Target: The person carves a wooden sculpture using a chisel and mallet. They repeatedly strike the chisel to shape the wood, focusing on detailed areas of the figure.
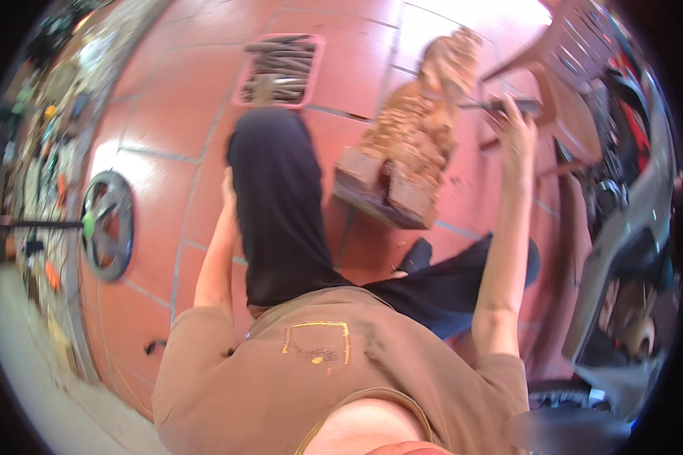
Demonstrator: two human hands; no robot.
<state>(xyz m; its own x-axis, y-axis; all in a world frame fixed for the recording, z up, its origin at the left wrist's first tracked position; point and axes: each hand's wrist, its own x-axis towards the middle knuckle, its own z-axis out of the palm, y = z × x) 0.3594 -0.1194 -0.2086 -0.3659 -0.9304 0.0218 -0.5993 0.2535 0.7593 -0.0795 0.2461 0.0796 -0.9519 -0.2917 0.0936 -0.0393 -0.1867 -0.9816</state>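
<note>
A carved piece of wood [410, 125], golden brown with a rough rippled surface and a flat-cut block end toward me, lies slantwise on the floor ahead. At its right side, my right hand [517, 125] is closed on a chisel with a dark handle [530, 108]. The chisel's thin shank points left toward the carving; blur hides whether its tip touches the wood. My left hand [229, 186] is beside my raised left knee, its fingers hidden behind the leg. A pink basket [242, 87] filled with several dark rod-like tools [284, 67] stands beyond that knee.
A brown plastic chair [558, 114] stands at the right, close to my right hand. Farther right is a grey motorbike-like body [622, 235]. At the left are a dark wheel-shaped base [108, 226] with a pole and a cluttered strip along the wall. Red tiles [159, 114] cover the floor.
</note>
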